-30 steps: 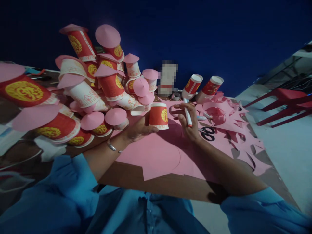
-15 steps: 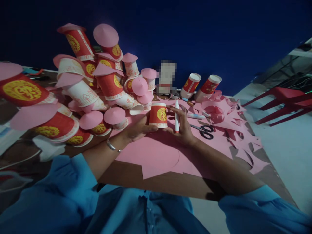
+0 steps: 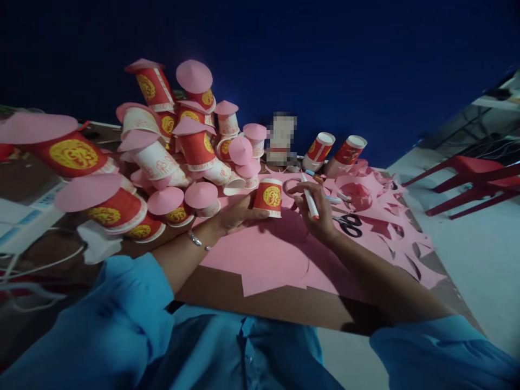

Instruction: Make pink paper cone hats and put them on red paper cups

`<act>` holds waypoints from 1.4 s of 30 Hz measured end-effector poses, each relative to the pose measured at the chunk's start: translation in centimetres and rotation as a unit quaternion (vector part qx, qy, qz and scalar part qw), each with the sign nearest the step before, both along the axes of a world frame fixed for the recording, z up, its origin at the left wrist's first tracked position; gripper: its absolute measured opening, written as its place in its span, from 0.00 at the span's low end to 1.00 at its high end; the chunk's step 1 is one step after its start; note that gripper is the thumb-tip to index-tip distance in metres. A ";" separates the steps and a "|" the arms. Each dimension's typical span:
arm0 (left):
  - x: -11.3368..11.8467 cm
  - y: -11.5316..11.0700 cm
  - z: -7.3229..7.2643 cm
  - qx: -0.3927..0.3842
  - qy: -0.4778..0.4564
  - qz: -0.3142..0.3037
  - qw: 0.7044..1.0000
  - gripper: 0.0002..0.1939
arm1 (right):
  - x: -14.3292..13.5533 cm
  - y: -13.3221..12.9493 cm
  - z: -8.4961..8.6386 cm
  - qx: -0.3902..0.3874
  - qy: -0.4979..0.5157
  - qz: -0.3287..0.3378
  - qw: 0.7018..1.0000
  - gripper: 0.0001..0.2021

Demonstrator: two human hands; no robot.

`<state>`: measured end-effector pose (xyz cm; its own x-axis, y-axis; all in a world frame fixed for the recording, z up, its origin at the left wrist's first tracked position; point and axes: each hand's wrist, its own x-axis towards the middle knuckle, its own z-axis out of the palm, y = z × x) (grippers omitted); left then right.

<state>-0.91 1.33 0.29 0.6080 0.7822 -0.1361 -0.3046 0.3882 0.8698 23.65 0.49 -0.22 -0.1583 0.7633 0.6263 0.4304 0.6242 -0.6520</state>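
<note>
My left hand (image 3: 238, 214) is closed around a red paper cup (image 3: 268, 197) with a yellow round emblem, held upright over the pink sheets. In my right hand (image 3: 319, 214) a white marker (image 3: 310, 199) with a red end is gripped, tilted, just to the right of the cup and apart from it. Pink paper (image 3: 264, 254) lies flat under both hands. Beside my right hand, black-handled scissors (image 3: 350, 225) rest on the paper, with a roll of tape (image 3: 291, 187) behind the marker.
A pile of red and white cups with pink cone hats (image 3: 195, 146) fills the left side. Two cup stacks (image 3: 319, 150) stand at the back right, near pink paper scraps (image 3: 390, 216). A red stool (image 3: 467, 168) stands beyond the table's right edge.
My right hand has moved off the cup to the right, and the marker has tipped from upright to slanted. The cup stays in my left hand. The view has shifted slightly.
</note>
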 end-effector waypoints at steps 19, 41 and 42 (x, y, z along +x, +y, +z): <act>0.3 -0.3 0.0 0.042 -0.112 -0.047 0.992 0.42 | -2.8 2.0 3.8 0.061 0.043 0.034 0.997 0.19; -0.1 -0.1 -0.3 0.058 -0.124 -0.042 0.990 0.43 | 2.2 -0.8 4.9 0.086 -0.151 -0.046 0.984 0.07; 0.1 -0.2 -0.1 0.064 -0.125 -0.023 0.990 0.44 | 1.8 -0.9 5.2 0.084 -0.120 -0.035 0.989 0.08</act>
<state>-0.83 1.10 0.22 0.6457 0.7539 0.1215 -0.5010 0.2981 0.8125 25.46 -0.40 5.02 -0.2680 0.6667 0.6955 0.6071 0.6774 -0.4155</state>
